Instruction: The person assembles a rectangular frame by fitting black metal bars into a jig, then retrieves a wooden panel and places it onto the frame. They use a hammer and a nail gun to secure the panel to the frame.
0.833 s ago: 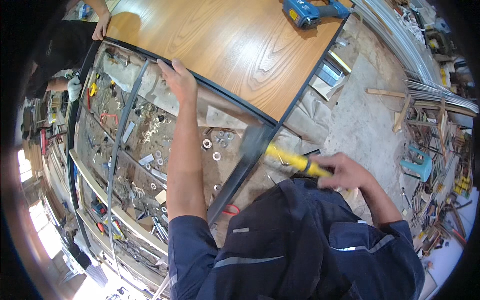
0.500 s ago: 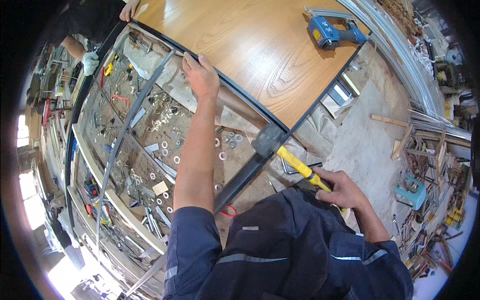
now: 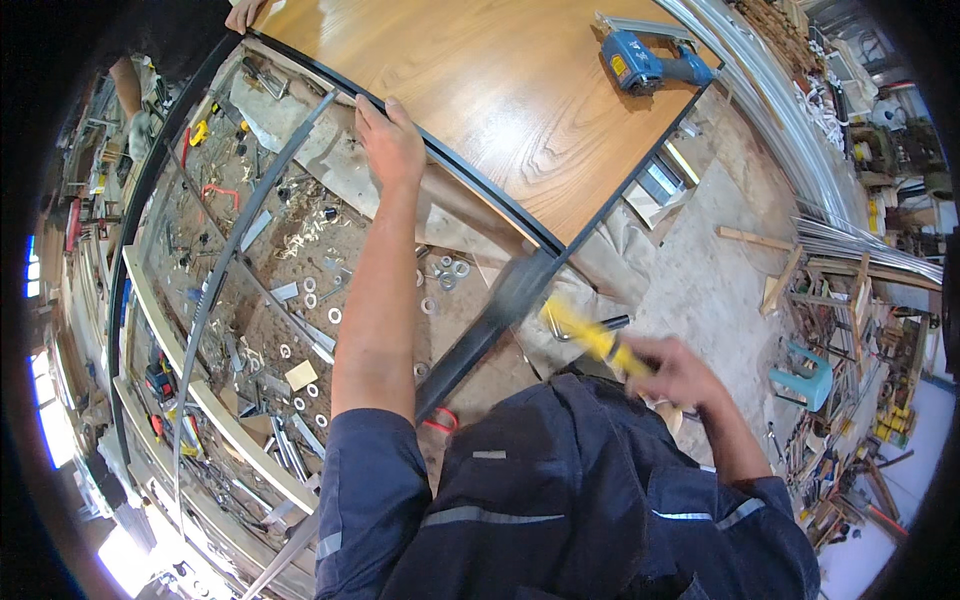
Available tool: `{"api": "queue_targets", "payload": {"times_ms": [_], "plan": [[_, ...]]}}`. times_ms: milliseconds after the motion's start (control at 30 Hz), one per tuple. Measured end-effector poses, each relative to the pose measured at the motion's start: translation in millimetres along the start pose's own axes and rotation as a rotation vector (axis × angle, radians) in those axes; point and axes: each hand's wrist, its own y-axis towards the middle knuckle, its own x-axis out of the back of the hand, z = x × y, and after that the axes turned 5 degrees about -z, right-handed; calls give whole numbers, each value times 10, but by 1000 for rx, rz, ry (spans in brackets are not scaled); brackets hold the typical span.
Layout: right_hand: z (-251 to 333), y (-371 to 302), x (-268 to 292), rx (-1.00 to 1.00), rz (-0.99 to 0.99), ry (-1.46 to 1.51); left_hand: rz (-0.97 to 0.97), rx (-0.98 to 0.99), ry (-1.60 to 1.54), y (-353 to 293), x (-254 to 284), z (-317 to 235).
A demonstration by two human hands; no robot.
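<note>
A wood-grain panel [image 3: 500, 110] with a black edge frame [image 3: 470, 185] lies in front of me. My left hand [image 3: 392, 145] rests against its near left edge, fingers stretched out. My right hand [image 3: 680, 372] grips the yellow handle of a mallet [image 3: 590, 332]. Its dark head, smeared by motion, is close to the panel's near corner, above a black bar [image 3: 465, 355] that runs down toward me. I cannot tell whether the head touches anything. A blue nail gun [image 3: 640, 65] lies on the panel at the right.
At the upper left another person's hand [image 3: 243, 14] holds the panel's far corner. Metal washers [image 3: 310, 292], offcuts and tools litter the surface under the frame bars at left. Long metal profiles [image 3: 790, 130] lie at right, near a turquoise stool [image 3: 803, 378].
The mallet head has shifted slightly down and left from the panel corner, and is now blurred along with my right hand. The co-worker's gloved hand has moved away from the black bar.
</note>
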Motion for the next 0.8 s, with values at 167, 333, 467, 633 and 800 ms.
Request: {"api": "queue_targets", "payload": {"times_ms": [167,333,467,633,800], "plan": [[207,9,-6,146,-33,-42,49,39,-9,20,36,-126],[146,55,115,43,48,104,38,43,-18,29,23,-58],[218,108,51,-119,-153,256,28,64,-14,62,31,-91],[454,40,-132,10,-152,326,40,109,-11,1,16,-92],[971,85,-178,-15,45,162,84,68,-83,49,99,65]]}}
